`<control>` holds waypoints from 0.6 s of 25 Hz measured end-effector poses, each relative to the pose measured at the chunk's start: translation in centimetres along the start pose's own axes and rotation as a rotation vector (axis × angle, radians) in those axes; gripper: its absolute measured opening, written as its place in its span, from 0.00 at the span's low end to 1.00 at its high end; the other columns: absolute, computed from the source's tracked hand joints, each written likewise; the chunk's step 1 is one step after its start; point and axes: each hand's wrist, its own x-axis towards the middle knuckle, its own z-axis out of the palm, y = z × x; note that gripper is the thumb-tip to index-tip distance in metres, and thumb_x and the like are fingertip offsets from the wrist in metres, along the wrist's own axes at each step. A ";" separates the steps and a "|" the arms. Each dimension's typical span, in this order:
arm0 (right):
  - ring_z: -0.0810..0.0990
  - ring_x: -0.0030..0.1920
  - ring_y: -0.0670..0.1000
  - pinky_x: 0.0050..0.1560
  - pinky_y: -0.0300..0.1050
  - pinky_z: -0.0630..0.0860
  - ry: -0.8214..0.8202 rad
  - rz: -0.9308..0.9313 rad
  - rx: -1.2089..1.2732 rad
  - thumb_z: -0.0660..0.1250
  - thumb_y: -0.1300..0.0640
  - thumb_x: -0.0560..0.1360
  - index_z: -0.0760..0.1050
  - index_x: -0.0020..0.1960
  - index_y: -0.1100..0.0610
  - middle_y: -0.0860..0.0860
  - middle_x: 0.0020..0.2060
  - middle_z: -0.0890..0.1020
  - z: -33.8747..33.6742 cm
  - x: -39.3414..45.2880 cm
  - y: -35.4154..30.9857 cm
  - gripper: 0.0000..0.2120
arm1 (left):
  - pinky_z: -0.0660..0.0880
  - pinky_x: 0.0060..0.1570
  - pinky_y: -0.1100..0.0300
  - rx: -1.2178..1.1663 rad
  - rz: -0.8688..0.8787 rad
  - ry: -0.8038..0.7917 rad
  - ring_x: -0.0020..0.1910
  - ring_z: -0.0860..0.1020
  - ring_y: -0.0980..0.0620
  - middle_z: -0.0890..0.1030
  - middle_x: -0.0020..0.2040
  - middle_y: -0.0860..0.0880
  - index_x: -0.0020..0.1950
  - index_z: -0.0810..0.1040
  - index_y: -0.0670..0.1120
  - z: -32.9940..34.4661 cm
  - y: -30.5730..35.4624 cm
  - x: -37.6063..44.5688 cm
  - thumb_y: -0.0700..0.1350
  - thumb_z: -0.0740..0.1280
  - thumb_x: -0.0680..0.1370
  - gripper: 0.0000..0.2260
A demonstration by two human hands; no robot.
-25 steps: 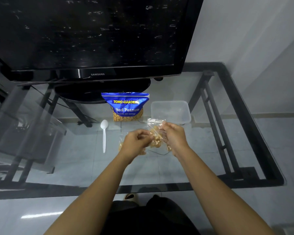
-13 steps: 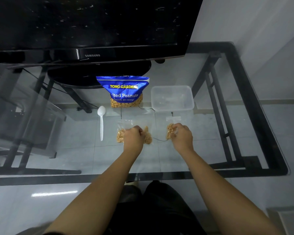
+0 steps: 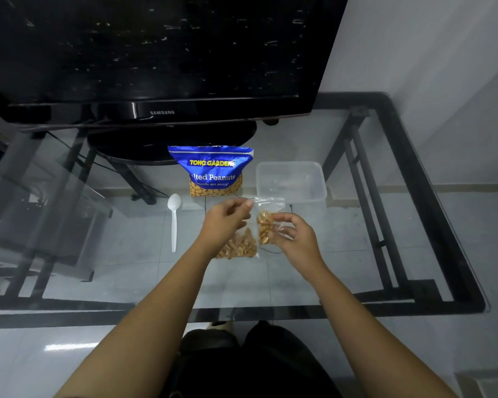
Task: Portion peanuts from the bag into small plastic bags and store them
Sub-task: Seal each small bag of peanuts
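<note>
Clear small bag [image 3: 266, 222] of peanuts, held above the glass table [image 3: 342, 254]: right hand [image 3: 295, 239] grips its body, left hand [image 3: 227, 222] pinches its top. Unsealed, tilting risks spillage.

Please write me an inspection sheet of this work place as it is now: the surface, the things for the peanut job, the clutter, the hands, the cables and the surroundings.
Surface: glass table with black frame; floor tiles show through.
Job's things: blue peanut bag upright at the back; clear plastic container beside it; white plastic spoon lying flat; one filled small bag on the glass; a second small bag held up.
Clutter: nothing seen.
Hands: left hand pinches the second small bag's top corner; right hand holds its side with its fingers.
Cables: a thin dark wire on the glass.
Surroundings: black television on its stand; grey wall.
</note>
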 end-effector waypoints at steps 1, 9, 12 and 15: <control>0.81 0.49 0.46 0.50 0.37 0.79 -0.017 -0.021 0.006 0.70 0.67 0.70 0.74 0.52 0.53 0.48 0.54 0.80 0.3 0.0 -0.6 0.15 | 0.79 0.51 0.57 -0.039 0.023 -0.051 0.50 0.82 0.51 0.82 0.49 0.46 0.59 0.77 0.43 0.1 0.4 -0.1 0.48 0.67 0.76 0.15; 0.81 0.51 0.48 0.50 0.44 0.80 0.137 0.057 0.229 0.66 0.51 0.75 0.71 0.59 0.50 0.48 0.52 0.81 1.2 0.7 -3.0 0.14 | 0.78 0.37 0.66 -0.077 0.097 -0.112 0.37 0.78 0.56 0.80 0.37 0.48 0.46 0.79 0.44 -0.4 2.5 -0.4 0.39 0.68 0.75 0.02; 0.83 0.46 0.50 0.44 0.40 0.81 0.181 0.049 0.222 0.66 0.56 0.76 0.78 0.54 0.58 0.52 0.44 0.84 1.3 1.3 -3.4 0.10 | 0.78 0.37 0.67 -0.045 0.087 -0.116 0.37 0.78 0.55 0.79 0.38 0.47 0.47 0.79 0.44 -0.5 3.1 -0.6 0.40 0.68 0.75 0.03; 0.83 0.42 0.48 0.38 0.35 0.79 0.172 0.043 0.235 0.67 0.57 0.75 0.79 0.50 0.58 0.53 0.42 0.83 1.6 1.5 -3.8 0.07 | 0.79 0.37 0.64 0.103 0.163 -0.092 0.38 0.78 0.55 0.79 0.40 0.49 0.51 0.80 0.44 -0.3 3.7 -0.8 0.45 0.69 0.74 0.08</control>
